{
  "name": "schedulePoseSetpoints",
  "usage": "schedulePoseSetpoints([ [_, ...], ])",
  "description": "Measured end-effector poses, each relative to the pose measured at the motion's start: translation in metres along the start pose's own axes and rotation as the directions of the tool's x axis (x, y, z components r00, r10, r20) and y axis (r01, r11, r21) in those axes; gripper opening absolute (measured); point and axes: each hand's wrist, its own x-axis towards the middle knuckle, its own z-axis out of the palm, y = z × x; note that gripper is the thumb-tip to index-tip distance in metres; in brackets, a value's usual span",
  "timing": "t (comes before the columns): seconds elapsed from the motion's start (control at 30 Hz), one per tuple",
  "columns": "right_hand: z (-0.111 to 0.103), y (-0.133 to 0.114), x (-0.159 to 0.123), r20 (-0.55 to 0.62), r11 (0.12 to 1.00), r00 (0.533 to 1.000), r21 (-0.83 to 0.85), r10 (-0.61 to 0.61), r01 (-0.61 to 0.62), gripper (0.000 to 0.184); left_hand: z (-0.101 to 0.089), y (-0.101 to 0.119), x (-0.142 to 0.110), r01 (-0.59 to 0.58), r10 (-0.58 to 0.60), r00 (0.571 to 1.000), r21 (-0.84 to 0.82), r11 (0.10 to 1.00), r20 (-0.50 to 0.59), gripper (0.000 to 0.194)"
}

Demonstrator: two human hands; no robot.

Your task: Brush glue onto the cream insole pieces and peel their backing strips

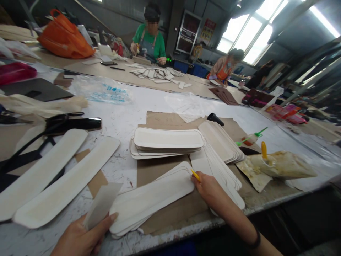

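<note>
White-covered counter [149,101] carries flat brown cardboard [181,209]; on it, loose stack of long cream round-ended panels [151,195]. Left hand [82,234] pinches thin grey sheet [102,204], thumb at stack's left end, seemingly to steady it; right hand [209,186] grips slim yellow stick [195,175] at right end.

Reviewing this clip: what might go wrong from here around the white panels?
The front stack of white panels is unevenly layered, so a push from the right hand might make the layers slide. The yellow tool in that hand is close to the stack's right end and could mark it. The residue-smeared container lies near the fanned panels on the right, and might stain them if they touched.
</note>
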Motion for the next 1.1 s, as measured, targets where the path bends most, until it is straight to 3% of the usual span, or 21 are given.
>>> schedulePoseSetpoints([
  [0.2, -0.005, 0.008, -0.007, -0.086, 0.930, 0.995, 0.360, -0.044, 0.072, 0.032, -0.008, 0.000, -0.009, -0.035, 0.032, 0.999, -0.214, 0.976, -0.021, 0.040],
  [0.27, -0.007, 0.010, -0.010, -0.038, 0.861, 0.999, 0.508, -0.006, 0.024, 0.035, -0.012, -0.001, -0.011, -0.018, 0.014, 1.000, -0.258, 0.966, -0.017, 0.042],
  [0.43, -0.004, 0.009, -0.022, 0.238, 0.522, 0.970, 0.823, 0.039, -0.223, 0.042, -0.021, -0.004, -0.014, 0.018, 0.045, 0.988, -0.401, 0.916, 0.147, 0.043],
  [0.63, 0.007, 0.005, -0.033, 0.314, 0.111, 0.949, 0.944, -0.014, -0.311, 0.043, -0.021, -0.012, -0.019, 0.149, 0.055, 0.942, -0.556, 0.818, 0.332, 0.039],
  [0.7, 0.010, 0.003, -0.034, 0.328, 0.020, 0.944, 0.945, -0.026, -0.327, 0.043, -0.020, -0.014, -0.019, 0.202, 0.066, 0.920, -0.611, 0.765, 0.387, 0.042],
  [0.8, 0.012, 0.002, -0.031, 0.317, 0.006, 0.948, 0.948, -0.040, -0.317, 0.043, -0.018, -0.015, -0.013, 0.233, 0.029, 0.920, -0.603, 0.763, 0.391, 0.043],
  [0.9, 0.005, 0.004, -0.022, 0.267, 0.099, 0.962, 0.960, -0.053, -0.261, 0.045, -0.017, -0.006, -0.003, 0.190, -0.009, 0.946, -0.534, 0.824, 0.323, 0.045],
  [1.0, -0.014, 0.006, -0.010, 0.197, 0.195, 0.977, 0.965, -0.081, -0.178, 0.046, -0.019, 0.018, 0.011, 0.129, 0.017, 0.955, -0.466, 0.876, 0.297, 0.047],
  [1.1, -0.044, 0.005, 0.007, 0.121, 0.284, 0.989, 0.954, -0.079, -0.094, 0.044, -0.024, 0.058, 0.022, 0.025, 0.088, 0.962, -0.408, 0.913, 0.257, 0.046],
])
